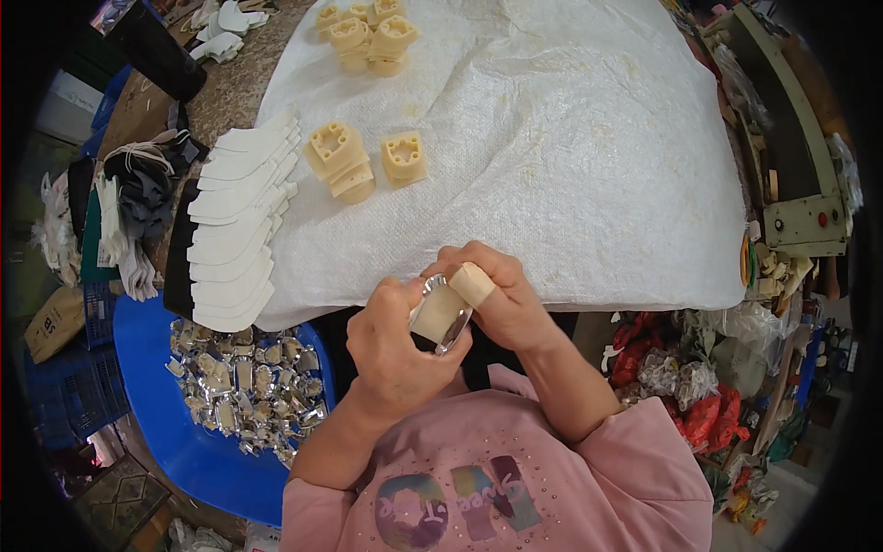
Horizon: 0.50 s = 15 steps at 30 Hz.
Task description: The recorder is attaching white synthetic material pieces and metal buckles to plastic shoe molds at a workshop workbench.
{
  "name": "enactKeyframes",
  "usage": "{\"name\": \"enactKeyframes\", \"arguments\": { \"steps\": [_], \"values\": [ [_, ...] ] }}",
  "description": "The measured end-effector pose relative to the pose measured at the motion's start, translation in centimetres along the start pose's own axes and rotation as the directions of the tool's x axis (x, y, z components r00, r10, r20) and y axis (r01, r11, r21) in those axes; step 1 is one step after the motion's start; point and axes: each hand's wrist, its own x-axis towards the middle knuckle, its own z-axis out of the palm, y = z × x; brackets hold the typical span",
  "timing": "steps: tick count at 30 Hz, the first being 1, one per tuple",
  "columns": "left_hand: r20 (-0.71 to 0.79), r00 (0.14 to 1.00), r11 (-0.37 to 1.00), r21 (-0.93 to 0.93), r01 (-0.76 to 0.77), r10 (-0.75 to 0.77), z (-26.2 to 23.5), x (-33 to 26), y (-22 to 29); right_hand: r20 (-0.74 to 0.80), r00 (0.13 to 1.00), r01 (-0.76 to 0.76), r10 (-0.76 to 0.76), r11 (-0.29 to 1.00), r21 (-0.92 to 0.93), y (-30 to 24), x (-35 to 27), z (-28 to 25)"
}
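Both my hands meet in front of my chest, closed around one small shiny silver piece with a beige inner face (436, 311). My left hand (391, 345) grips its left side and lower edge between thumb and fingers. My right hand (510, 299) holds it from the right, its thumb wrapped in something tan like tape; some of its fingers are hidden behind the piece. Beyond my hands, cream plastic blocks with holes stand on the white woven sheet (552, 184): a stacked group (340, 161), a single block (404, 158) and a farther cluster (372, 41).
White curved flat pieces (235, 248) overlap in a row along the table's left side. Below them, a blue basin (198, 469) holds many shiny silver-and-beige pieces (244, 386). A black cylinder (156, 51) stands far left. Right are a green metal machine (809, 202) and red plastic bags (713, 419).
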Motion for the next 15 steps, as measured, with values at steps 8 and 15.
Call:
{"name": "enactKeyframes", "arguments": {
  "steps": [8,15],
  "values": [
    [-0.075,0.997,0.997,0.071,0.022,-0.016,0.6,-0.3,-0.8,-0.198,0.972,-0.072,0.129,0.960,0.272,0.5,0.1,1.6],
    [-0.171,0.984,0.985,0.169,-0.026,0.056,0.8,-0.1,-1.3,-0.208,0.978,-0.084,0.021,0.951,-0.298,0.5,-0.1,2.1]
  ]
}}
